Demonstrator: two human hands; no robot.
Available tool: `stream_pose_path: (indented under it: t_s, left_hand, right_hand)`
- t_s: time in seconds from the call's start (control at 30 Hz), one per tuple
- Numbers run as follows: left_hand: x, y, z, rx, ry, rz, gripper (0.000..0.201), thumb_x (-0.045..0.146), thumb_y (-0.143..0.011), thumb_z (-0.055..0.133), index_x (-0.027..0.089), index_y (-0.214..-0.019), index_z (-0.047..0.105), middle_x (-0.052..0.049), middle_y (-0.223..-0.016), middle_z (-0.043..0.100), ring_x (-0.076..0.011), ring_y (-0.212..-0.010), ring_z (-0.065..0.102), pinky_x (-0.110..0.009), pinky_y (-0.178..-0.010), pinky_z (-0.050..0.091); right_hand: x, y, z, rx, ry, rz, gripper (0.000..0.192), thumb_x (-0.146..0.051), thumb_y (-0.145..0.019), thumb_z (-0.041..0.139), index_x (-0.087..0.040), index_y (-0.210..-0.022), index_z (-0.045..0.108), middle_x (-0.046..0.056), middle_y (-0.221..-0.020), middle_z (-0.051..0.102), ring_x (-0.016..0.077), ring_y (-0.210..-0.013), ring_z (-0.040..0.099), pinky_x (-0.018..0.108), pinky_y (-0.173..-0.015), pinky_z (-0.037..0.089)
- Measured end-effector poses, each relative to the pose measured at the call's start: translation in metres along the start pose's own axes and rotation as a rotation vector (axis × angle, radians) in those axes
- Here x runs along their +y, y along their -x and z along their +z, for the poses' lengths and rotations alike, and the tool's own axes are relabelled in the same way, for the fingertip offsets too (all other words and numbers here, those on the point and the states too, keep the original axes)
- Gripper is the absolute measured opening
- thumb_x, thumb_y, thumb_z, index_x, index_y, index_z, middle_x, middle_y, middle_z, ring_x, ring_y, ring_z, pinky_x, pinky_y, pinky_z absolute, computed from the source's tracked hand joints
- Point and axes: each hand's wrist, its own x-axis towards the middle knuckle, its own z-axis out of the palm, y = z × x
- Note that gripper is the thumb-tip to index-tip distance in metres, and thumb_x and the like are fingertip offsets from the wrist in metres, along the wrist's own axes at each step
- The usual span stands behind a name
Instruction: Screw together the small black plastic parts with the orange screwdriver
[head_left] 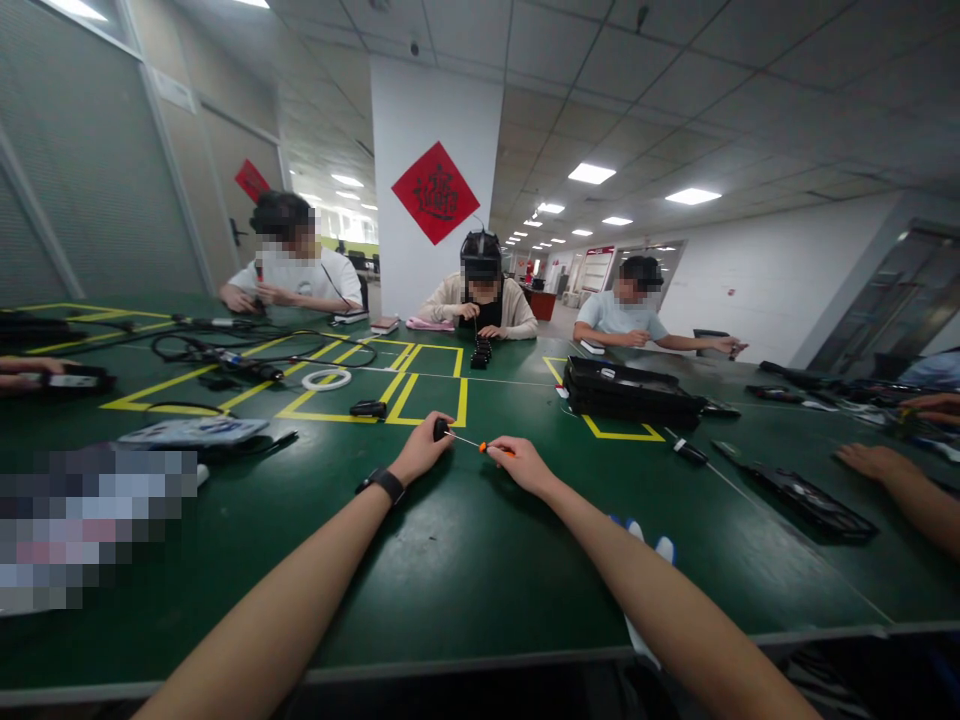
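Your left hand [422, 452] is closed around a small black part [440, 429], which sits at your fingertips and rests on the green table [450, 560]. Your right hand [520, 462] pinches the orange handle of a small screwdriver [480, 445]; its thin metal shaft runs from that pinch leftward across the short gap between your hands, and its tip meets the black part in your left grip. On your left wrist, just behind the grip, is a black watch [385, 484]. Just past your left fingers, farther out on the table, lies a small black device [368, 408] at the edge of the yellow tape lines [405, 395], and beyond that a white ring [326, 379]. Out past your right grip and to its right sits a black case [630, 392], with a short black tool [690, 452] lying nearer, between the case and your right forearm. Tucked under your right forearm, behind the grip, a white and blue glove [645, 545] shows. Well off to the left of your left hand is a tangle of black cables [225, 355]. Far to the right of your grip another person's hand [870, 462] lies flat on the table beside a long black tray [814, 498]. Across the table from both grips, three people are seated, one straight ahead with hands [480, 320] over a row of small black parts [481, 352].
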Motion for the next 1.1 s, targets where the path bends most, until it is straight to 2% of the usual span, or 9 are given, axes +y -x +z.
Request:
stream_pose_path:
  t_s: [0.17,0.33,0.43,0.53,0.67,0.83,0.93,1.0,1.1]
  left_hand:
    - [0.003,0.000,0.000,-0.039,0.045,-0.099,0.033,0.029,-0.071,0.053,0.019,-0.102,0.051,-0.002,-0.087,0.056,-0.0162,-0.079,0.055,-0.031,-0.075,0.044]
    - [0.007,0.001,0.001,-0.095,0.159,-0.162,0.031,0.032,-0.075,0.050,0.019,-0.103,0.050,-0.002,-0.088,0.056,-0.0151,-0.080,0.055,-0.028,-0.072,0.044]
    - [0.008,0.001,0.002,-0.119,0.183,-0.140,0.029,0.034,-0.076,0.050,0.019,-0.101,0.050,-0.003,-0.088,0.058,-0.0145,-0.079,0.055,-0.028,-0.071,0.044]
    - [0.009,0.002,0.001,-0.131,0.186,-0.092,0.027,0.035,-0.076,0.052,0.018,-0.098,0.051,-0.004,-0.095,0.058,-0.0146,-0.083,0.055,-0.027,-0.071,0.045]
    - [0.013,0.004,-0.001,-0.151,0.203,-0.070,0.028,0.036,-0.075,0.054,0.019,-0.098,0.051,-0.005,-0.099,0.059,-0.0152,-0.087,0.056,-0.026,-0.069,0.046]
    - [0.015,0.005,-0.002,-0.154,0.197,-0.066,0.026,0.036,-0.074,0.055,0.019,-0.094,0.052,-0.004,-0.093,0.059,-0.0140,-0.080,0.055,-0.025,-0.065,0.045]
    - [0.014,0.005,-0.001,-0.145,0.165,-0.055,0.025,0.035,-0.073,0.056,0.018,-0.091,0.053,-0.002,-0.086,0.058,-0.0125,-0.072,0.054,-0.025,-0.063,0.044]
    - [0.014,0.005,0.000,-0.135,0.150,-0.055,0.025,0.035,-0.072,0.057,0.018,-0.090,0.053,-0.002,-0.083,0.058,-0.0121,-0.070,0.053,-0.025,-0.062,0.044]
    - [0.014,0.005,0.001,-0.133,0.152,-0.051,0.026,0.035,-0.072,0.058,0.017,-0.090,0.052,-0.001,-0.082,0.057,-0.0117,-0.069,0.052,-0.024,-0.062,0.043]
  right_hand:
    - [0.001,0.000,0.001,0.066,0.095,-0.059,0.022,-0.031,-0.080,0.051,-0.016,-0.089,0.063,0.004,-0.087,0.061,0.0146,-0.080,0.054,0.027,-0.074,0.040]
    - [0.007,0.000,0.002,0.126,0.133,-0.023,0.022,-0.028,-0.075,0.056,-0.018,-0.094,0.061,0.002,-0.084,0.059,0.0134,-0.075,0.053,0.027,-0.073,0.041]
    - [0.007,-0.001,0.002,0.123,0.120,-0.006,0.022,-0.028,-0.076,0.056,-0.018,-0.095,0.061,0.001,-0.080,0.059,0.0130,-0.073,0.053,0.026,-0.072,0.041]
    - [0.005,-0.003,0.001,0.106,0.146,-0.011,0.022,-0.028,-0.082,0.049,-0.017,-0.095,0.062,0.004,-0.089,0.061,0.0141,-0.081,0.054,0.027,-0.077,0.040]
    - [0.005,-0.005,-0.002,0.066,0.262,-0.046,0.029,-0.028,-0.088,0.040,-0.016,-0.084,0.066,0.006,-0.084,0.062,0.0151,-0.084,0.053,0.029,-0.080,0.038]
    - [0.009,-0.001,-0.001,0.083,0.211,-0.073,0.018,-0.028,-0.083,0.049,-0.017,-0.091,0.061,0.003,-0.086,0.061,0.0138,-0.082,0.054,0.027,-0.078,0.039]
    - [0.009,0.000,0.000,0.079,0.167,-0.064,0.020,-0.029,-0.081,0.053,-0.018,-0.097,0.057,0.002,-0.087,0.061,0.0132,-0.081,0.054,0.026,-0.076,0.040]
    - [0.008,-0.002,-0.001,0.092,0.192,-0.060,0.019,-0.029,-0.084,0.049,-0.017,-0.094,0.059,0.003,-0.089,0.061,0.0140,-0.084,0.054,0.027,-0.078,0.039]
    - [0.010,-0.005,-0.001,0.097,0.260,-0.075,0.028,-0.027,-0.089,0.039,-0.015,-0.081,0.063,0.006,-0.084,0.061,0.0151,-0.084,0.052,0.029,-0.080,0.038]
